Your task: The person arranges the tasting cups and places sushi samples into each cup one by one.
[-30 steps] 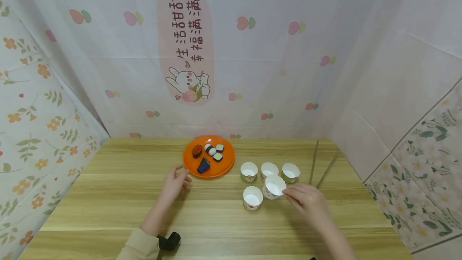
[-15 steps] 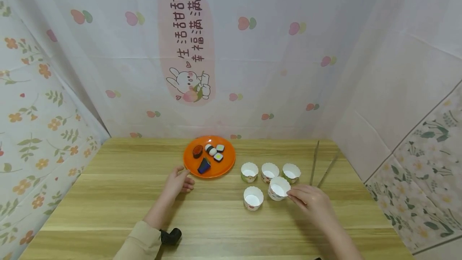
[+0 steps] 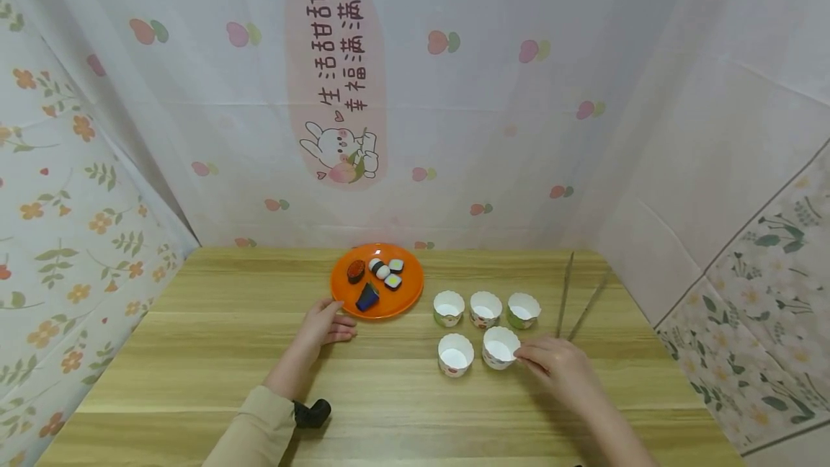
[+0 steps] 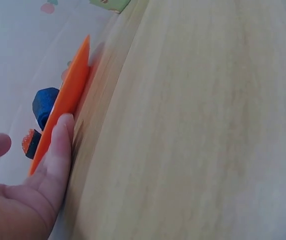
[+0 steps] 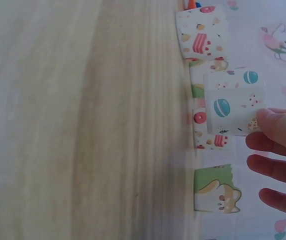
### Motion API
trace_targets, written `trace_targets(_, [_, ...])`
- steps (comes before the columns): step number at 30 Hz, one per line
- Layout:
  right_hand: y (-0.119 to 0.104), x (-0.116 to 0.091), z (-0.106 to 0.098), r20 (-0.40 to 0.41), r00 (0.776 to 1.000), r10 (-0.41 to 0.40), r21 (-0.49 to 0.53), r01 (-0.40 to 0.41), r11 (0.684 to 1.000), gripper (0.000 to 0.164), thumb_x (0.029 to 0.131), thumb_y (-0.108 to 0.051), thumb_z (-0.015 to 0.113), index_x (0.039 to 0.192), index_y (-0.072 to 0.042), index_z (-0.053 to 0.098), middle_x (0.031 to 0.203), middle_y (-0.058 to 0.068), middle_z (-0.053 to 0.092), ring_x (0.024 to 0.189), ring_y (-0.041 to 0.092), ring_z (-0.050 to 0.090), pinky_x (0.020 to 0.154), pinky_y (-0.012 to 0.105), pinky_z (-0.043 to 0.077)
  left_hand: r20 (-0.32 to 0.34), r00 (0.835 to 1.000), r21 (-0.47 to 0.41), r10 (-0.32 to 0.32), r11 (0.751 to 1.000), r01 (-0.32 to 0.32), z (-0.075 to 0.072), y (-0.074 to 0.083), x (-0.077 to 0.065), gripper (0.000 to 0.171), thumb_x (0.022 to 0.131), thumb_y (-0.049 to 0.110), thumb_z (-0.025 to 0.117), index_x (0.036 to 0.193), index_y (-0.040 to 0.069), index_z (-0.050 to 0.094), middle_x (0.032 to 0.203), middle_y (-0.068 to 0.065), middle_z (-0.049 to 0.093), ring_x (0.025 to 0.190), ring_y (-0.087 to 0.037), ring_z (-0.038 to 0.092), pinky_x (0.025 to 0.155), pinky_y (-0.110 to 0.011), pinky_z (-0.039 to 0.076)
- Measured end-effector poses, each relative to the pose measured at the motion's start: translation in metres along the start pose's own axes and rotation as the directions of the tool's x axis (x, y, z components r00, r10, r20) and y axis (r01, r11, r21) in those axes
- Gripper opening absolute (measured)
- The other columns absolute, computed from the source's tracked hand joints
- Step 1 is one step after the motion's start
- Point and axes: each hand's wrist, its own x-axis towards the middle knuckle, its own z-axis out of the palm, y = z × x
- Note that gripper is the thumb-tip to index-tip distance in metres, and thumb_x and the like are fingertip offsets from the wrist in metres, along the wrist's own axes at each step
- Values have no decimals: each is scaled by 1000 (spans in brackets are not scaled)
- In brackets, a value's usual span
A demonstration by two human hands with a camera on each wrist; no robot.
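White inside, five cups [image 3: 485, 310] are right of the plate [image 3: 402, 301]: three in a row, two nearer you. Your right hand [image 3: 559, 366] pinches the rim of the near cup [image 3: 500, 349] farther from the plate, presumably to steady it upright without covering its opening. Your left hand [image 3: 326, 325], relaxed and holding nothing, lies beside the plate's near edge; that one plate carries five sushi pieces [image 3: 367, 297], likely to keep them gathered.

Curtained-off tabletop space: wood-grain table [image 3: 402, 416], fruit-print backdrop [image 3: 473, 114], floral side hangings [image 3: 74, 258].
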Motion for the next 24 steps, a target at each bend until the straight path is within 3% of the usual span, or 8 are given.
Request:
trace_targets(6, [3,-2,4,32,999,-6,31,5,1000,33,96,-37,56,85,-14,75,86,1,71,78,19,67,67,40,54,33,999,-38,-1,999,2,-2,-2,5,44,104,18,39,135,-11,28,87,-21,67,69,-27,69,64,-35,58])
trace_targets(8, [3,-2,4,51,999,-2,33,1,999,21,90,-31,66,84,-13,75,87,1,72,78,19,67,67,39,53,40,999,-53,-1,999,4,-2,-3,7,44,104,18,38,136,-11,27,87,-21,67,70,-28,69,64,-36,58])
trace_targets(13, [2,-2,5,80,997,-7,38,4,999,10,81,-22,74,84,-13,75,87,0,72,79,18,67,67,37,53,74,997,-75,-3,997,8,-3,-5,11,42,105,18,37,134,-11,29,86,-20,67,73,-28,70,66,-36,58])
trace_targets(16, [3,-1,6,85,996,-8,43,4,999,9,78,-19,76,85,-13,75,87,0,72,79,17,67,68,37,53,112,994,-88,-4,996,13,-5,-4,12,40,105,18,36,133,-11,29,87,-21,67,74,-27,70,67,-35,58])
trace_targets(20, [2,-1,6,102,995,10,49,-15,999,23,65,-7,82,85,-13,75,87,-1,72,79,16,67,68,37,54,136,990,-100,-23,994,36,-5,-2,15,41,106,18,34,133,-11,26,86,-20,67,73,-26,70,67,-34,58])
trace_targets(24, [2,-2,7,112,994,22,45,-27,999,24,63,-7,84,84,-13,75,86,-2,72,78,15,67,68,37,54,144,989,-104,-47,993,62,-5,-1,18,42,106,18,33,135,-10,24,83,-18,68,71,-24,70,66,-34,58])
